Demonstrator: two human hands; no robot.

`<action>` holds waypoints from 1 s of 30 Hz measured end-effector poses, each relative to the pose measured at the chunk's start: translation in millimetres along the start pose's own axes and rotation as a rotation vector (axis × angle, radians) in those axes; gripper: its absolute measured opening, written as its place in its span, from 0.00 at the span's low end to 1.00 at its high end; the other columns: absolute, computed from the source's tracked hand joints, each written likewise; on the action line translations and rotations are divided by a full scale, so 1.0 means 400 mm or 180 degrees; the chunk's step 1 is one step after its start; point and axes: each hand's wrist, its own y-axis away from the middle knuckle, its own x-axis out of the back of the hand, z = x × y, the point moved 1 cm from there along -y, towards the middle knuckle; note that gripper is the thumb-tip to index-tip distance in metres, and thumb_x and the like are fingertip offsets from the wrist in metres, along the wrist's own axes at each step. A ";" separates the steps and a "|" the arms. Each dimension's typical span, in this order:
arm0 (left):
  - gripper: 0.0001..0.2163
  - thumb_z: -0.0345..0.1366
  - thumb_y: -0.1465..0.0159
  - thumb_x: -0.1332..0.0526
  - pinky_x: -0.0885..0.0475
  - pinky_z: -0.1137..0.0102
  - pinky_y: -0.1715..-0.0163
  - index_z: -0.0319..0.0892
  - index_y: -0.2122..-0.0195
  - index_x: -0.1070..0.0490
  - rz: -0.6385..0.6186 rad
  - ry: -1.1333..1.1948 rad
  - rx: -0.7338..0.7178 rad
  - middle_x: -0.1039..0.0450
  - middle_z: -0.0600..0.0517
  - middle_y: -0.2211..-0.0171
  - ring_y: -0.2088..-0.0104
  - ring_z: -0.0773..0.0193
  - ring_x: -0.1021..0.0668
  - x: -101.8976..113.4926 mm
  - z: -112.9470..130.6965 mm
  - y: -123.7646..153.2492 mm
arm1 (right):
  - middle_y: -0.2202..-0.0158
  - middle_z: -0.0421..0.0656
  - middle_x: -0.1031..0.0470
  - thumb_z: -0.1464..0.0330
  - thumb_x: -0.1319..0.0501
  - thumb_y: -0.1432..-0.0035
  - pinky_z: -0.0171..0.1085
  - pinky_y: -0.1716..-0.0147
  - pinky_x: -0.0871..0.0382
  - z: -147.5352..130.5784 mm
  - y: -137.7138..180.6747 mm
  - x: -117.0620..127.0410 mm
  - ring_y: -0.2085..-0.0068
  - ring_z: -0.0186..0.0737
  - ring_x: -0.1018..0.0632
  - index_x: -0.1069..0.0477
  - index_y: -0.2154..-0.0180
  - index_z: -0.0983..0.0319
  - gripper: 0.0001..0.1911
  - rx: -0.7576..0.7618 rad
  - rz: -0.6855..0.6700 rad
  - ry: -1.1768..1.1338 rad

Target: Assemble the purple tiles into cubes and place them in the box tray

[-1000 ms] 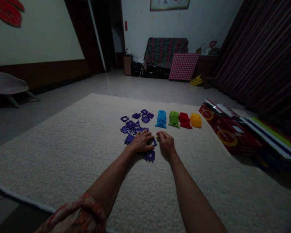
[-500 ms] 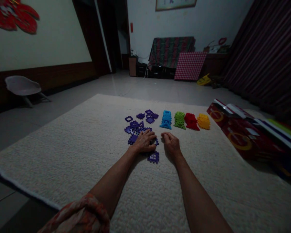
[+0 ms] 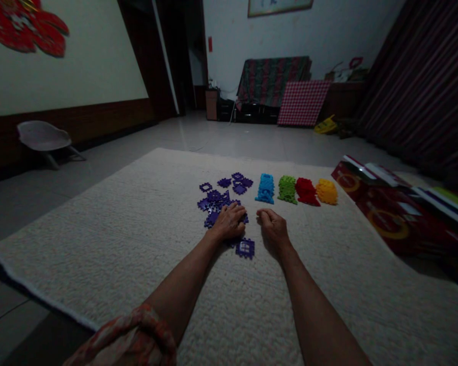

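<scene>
My left hand (image 3: 230, 222) lies palm down, its fingers stretched over several notched purple plastic building tiles (image 3: 213, 201), hiding some of them. One purple tile with a window-like grid (image 3: 245, 248) rests flat just below that hand. To the right, my right hand (image 3: 274, 227) is curled on the mat, thumb against bent fingers, with nothing showing in it. Beyond it stand a blue stack of tiles (image 3: 265, 188), a green stack (image 3: 287, 189), a red stack (image 3: 307, 191) and a yellow stack (image 3: 326, 191), side by side.
A cream textured mat (image 3: 118, 218) covers the floor under the tiles. Dark red boxes (image 3: 385, 213) lie along its right edge. A pale small chair (image 3: 46, 136) stands at the left wall, and a checked cloth (image 3: 303, 103) hangs at the back.
My left hand now covers more of the ring-like purple tile that showed by its fingers. The whole view has shifted slightly; my right hand stays curled.
</scene>
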 end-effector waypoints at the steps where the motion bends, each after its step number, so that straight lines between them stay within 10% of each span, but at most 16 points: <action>1: 0.22 0.32 0.37 0.44 0.39 0.50 0.38 0.40 0.41 0.30 0.0009 -0.0010 0.0030 0.32 0.45 0.35 0.33 0.48 0.37 0.000 0.000 -0.001 | 0.63 0.47 0.20 0.57 0.43 0.40 0.40 0.63 0.27 0.002 -0.002 0.001 0.64 0.45 0.21 0.23 0.64 0.62 0.17 0.0018 -0.0006 0.0015; 12: 0.18 0.30 0.33 0.45 0.37 0.52 0.41 0.45 0.44 0.28 0.0217 -0.0033 0.0384 0.30 0.45 0.37 0.35 0.52 0.34 0.014 -0.002 -0.004 | 0.64 0.46 0.20 0.58 0.43 0.40 0.40 0.62 0.27 0.019 -0.008 -0.003 0.63 0.45 0.20 0.22 0.64 0.61 0.16 0.0039 -0.0007 0.0036; 30: 0.18 0.53 0.38 0.35 0.39 0.53 0.41 0.47 0.54 0.24 -0.0583 0.0341 -0.0948 0.27 0.47 0.47 0.40 0.47 0.32 0.066 0.115 0.095 | 0.68 0.43 0.23 0.57 0.45 0.41 0.38 0.67 0.31 -0.029 0.010 0.001 0.69 0.40 0.26 0.24 0.66 0.62 0.17 -0.0072 0.0234 0.0011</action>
